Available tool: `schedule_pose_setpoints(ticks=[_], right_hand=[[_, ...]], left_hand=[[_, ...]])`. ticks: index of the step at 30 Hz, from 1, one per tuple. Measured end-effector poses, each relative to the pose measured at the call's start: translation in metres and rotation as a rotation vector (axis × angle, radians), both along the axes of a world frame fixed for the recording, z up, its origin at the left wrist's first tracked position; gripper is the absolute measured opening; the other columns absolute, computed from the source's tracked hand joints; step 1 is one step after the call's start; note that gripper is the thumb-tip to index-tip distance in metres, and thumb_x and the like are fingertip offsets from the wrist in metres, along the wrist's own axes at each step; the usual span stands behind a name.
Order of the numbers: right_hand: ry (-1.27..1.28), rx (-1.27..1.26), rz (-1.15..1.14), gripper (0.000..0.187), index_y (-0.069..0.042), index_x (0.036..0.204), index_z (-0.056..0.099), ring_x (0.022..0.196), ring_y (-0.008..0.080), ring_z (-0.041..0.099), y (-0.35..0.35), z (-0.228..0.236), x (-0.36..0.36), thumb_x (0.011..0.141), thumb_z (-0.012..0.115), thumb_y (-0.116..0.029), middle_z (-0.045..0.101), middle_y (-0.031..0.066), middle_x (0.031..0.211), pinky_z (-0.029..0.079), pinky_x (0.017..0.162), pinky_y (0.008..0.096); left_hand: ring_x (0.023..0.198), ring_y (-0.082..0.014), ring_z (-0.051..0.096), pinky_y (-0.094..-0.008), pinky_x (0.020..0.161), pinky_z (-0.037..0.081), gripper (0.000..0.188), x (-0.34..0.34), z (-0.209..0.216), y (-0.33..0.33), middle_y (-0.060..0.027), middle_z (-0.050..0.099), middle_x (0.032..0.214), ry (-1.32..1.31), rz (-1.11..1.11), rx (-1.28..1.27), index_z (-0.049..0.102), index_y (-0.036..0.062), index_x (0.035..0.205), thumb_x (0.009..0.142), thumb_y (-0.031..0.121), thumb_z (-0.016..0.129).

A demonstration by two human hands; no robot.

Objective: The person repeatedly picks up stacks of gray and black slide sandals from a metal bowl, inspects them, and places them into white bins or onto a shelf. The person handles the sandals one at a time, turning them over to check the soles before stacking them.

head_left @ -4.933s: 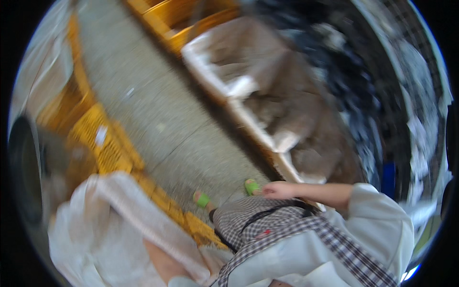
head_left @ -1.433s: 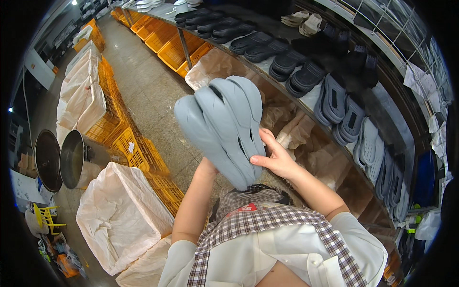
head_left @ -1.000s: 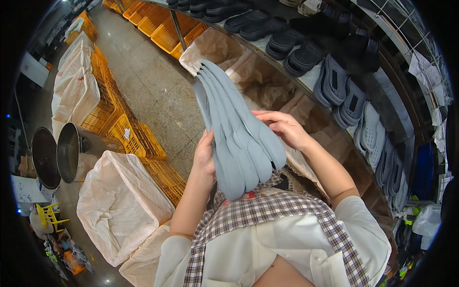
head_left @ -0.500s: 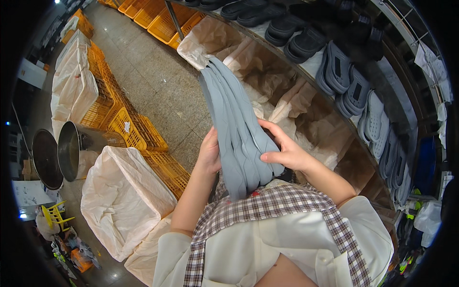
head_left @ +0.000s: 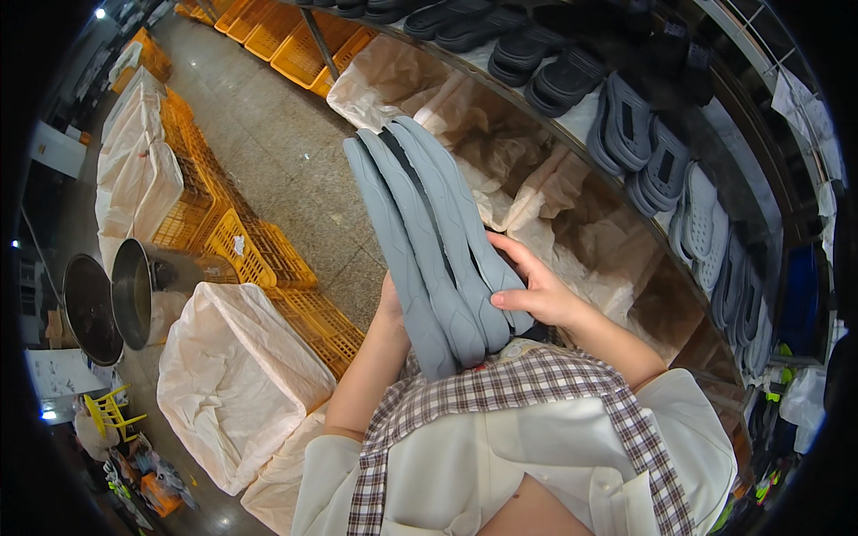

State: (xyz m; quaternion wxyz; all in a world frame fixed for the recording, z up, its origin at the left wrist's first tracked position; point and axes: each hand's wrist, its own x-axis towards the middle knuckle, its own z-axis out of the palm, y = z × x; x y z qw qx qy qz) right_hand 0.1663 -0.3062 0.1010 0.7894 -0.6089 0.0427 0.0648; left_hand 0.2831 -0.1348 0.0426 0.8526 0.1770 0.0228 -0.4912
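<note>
In the head view, the hands hold a stack of gray shoe soles (head_left: 433, 241) at its near half, in front of the checked apron (head_left: 514, 380). The left hand (head_left: 391, 304) is pressed to the left side, its fingers mostly hidden by the stack. The right hand (head_left: 536, 290) grips the right side, thumb on the near part and fingers spread farther along. At least 4 soles show, standing edge up side by side, their far ends slightly fanned, with narrow dark gaps between them.

To the right runs a bench (head_left: 579, 122), with black soles (head_left: 567, 79) toward its far end, blue-gray soles (head_left: 624, 123) nearer, then white perforated soles (head_left: 702, 210). Cream liners (head_left: 541, 192) lie bunched below it.

Near left is a bin with a cream liner (head_left: 204, 411); beside it are yellow crates (head_left: 239, 248) and a metal drum (head_left: 179, 295). Farther left are a dark round vessel (head_left: 91, 311) and a yellow stool (head_left: 109, 413). Orange crates (head_left: 313, 55) line the far end of the speckled floor (head_left: 295, 170).
</note>
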Motion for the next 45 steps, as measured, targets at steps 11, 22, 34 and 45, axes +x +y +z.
schedule_pose_setpoints(ticks=[11, 22, 34, 45], right_hand=[[-0.303, -0.639, -0.015, 0.057, -0.009, 0.133, 0.042, 0.124, 0.0233, 0.04, -0.048, -0.023, -0.012, 0.082, 0.067, -0.017, 0.04, 0.0133, 0.136, 0.034, 0.102, 0.0364], [0.956, -1.299, -0.961, 0.057, 0.004, 0.112, 0.058, 0.106, 0.0372, 0.056, -0.355, -0.033, -0.193, 0.079, 0.061, -0.041, 0.057, 0.0296, 0.111, 0.042, 0.092, 0.0389], [-0.167, -0.769, -0.974, 0.038, 0.002, 0.124, 0.05, 0.107, 0.0178, 0.054, -0.209, 0.029, -0.106, 0.088, 0.053, -0.009, 0.055, 0.0121, 0.12, 0.04, 0.094, 0.0291], [-0.328, -0.547, 0.532, 0.041, -0.002, 0.128, 0.048, 0.098, 0.0232, 0.05, 0.021, -0.026, 0.077, 0.09, 0.052, -0.017, 0.048, 0.014, 0.112, 0.039, 0.089, 0.0291]], left_hand=[[0.11, -0.0275, 0.054, -0.0397, 0.093, 0.046, 0.046, 0.009, -0.023, -0.001, -0.0153, 0.052, 0.124, -0.214, 0.009, 0.357, 0.042, 0.0, 0.129, 0.095, 0.031, 0.04], [0.111, -0.028, 0.053, -0.0404, 0.094, 0.045, 0.048, -0.002, -0.034, 0.003, -0.0154, 0.051, 0.125, -0.127, 0.045, 0.383, 0.043, 0.0003, 0.129, 0.094, 0.033, 0.041], [0.111, -0.0286, 0.052, -0.0412, 0.095, 0.044, 0.051, -0.017, -0.01, -0.049, -0.0155, 0.051, 0.125, -0.113, 0.226, 0.195, 0.043, 0.0006, 0.129, 0.093, 0.036, 0.041], [0.104, -0.0312, 0.056, -0.0433, 0.091, 0.047, 0.063, -0.065, -0.039, 0.054, -0.0175, 0.055, 0.119, 0.205, 0.702, -0.07, 0.045, -0.0003, 0.126, 0.084, 0.048, 0.049]])
